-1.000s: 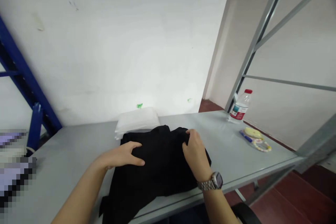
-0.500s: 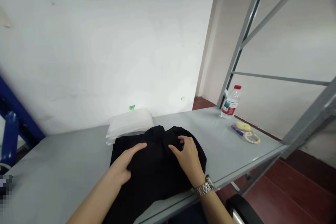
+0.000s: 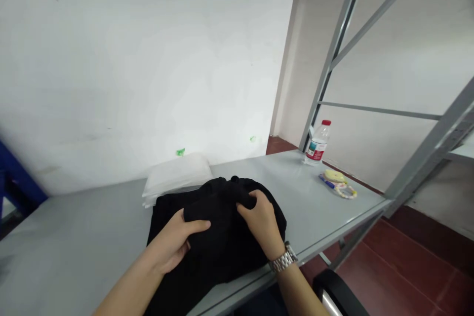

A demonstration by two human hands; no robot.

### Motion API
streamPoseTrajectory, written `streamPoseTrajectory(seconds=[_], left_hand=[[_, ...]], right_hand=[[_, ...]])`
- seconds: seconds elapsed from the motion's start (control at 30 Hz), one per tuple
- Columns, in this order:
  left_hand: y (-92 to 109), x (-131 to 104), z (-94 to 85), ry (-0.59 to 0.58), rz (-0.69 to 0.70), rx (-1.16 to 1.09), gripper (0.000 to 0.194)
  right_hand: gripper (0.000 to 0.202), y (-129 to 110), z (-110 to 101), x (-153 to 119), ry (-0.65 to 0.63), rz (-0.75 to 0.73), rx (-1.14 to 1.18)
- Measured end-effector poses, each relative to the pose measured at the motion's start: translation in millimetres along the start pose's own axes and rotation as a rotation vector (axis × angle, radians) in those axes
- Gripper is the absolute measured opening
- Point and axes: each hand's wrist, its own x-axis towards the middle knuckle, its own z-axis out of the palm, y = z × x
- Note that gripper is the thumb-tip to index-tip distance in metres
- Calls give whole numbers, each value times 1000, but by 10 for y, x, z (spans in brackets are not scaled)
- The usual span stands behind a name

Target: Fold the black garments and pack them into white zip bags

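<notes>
Head view: our left hand [image 3: 174, 242] and right hand [image 3: 261, 217] have fingers clamped on black cloth [image 3: 222, 252] over the tabletop [image 3: 85, 237]

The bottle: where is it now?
In the head view, the bottle stands right of centre, near the far right corner of the table, beside the metal frame.
</notes>
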Motion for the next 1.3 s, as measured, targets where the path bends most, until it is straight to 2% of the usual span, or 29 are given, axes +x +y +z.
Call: streamPoseTrajectory(seconds=[0.2,0.3,0.4,0.47,0.53,0.6,0.67,0.73,0.77,0.83,0.9,1.0,1.1,1.17,1.23,1.3], left_hand=[[-45,-48,129,-35,90,-48,37],[-57,-30,129,18,131,-96,45],[-63,15,82,100,159,-123,48],[-61,36,48,100,161,-129,47],[-52,39,29,59,152,-131,49],[-30,23,29,4,138,-131,54],[1,1,44,-28,124,-118,56],[33,-17,63,-11,102,-92,51],[46,-21,72,17,87,-82,46],[58,-16,82,95,62,-78,38],[46,3,87,156,51,-88,35],[-15,38,96,192,81,-120,34],[-94,48,119,167,122,-157,32],[-138,40,137,120,144,-177,32],[-162,32,147,88,187,-184,35],[-161,34,144,121,232,-185,37]], right_hand=[[13,-254,-25,-18,238,-233,-151],[17,-385,42,-143,220,-418,-133],[19,-429,76,-227,125,-495,120],[13,-402,65,-219,73,-437,342],[17,-345,33,-170,54,-311,525],[43,-283,-9,-107,0,-136,670],[64,-229,-54,-60,-203,29,832],[56,-189,-93,-39,-445,136,991],[50,-174,-106,-36,-511,163,1045],[44,-154,-113,-36,-504,179,1078],[40,-155,-90,-37,-417,164,1026],[32,-215,-2,-57,-266,94,808],[24,-333,132,-145,-39,-78,506],[32,-420,220,-242,64,-234,291],[40,-497,282,-344,101,-376,86],[42,-550,304,-424,73,-487,-9]])
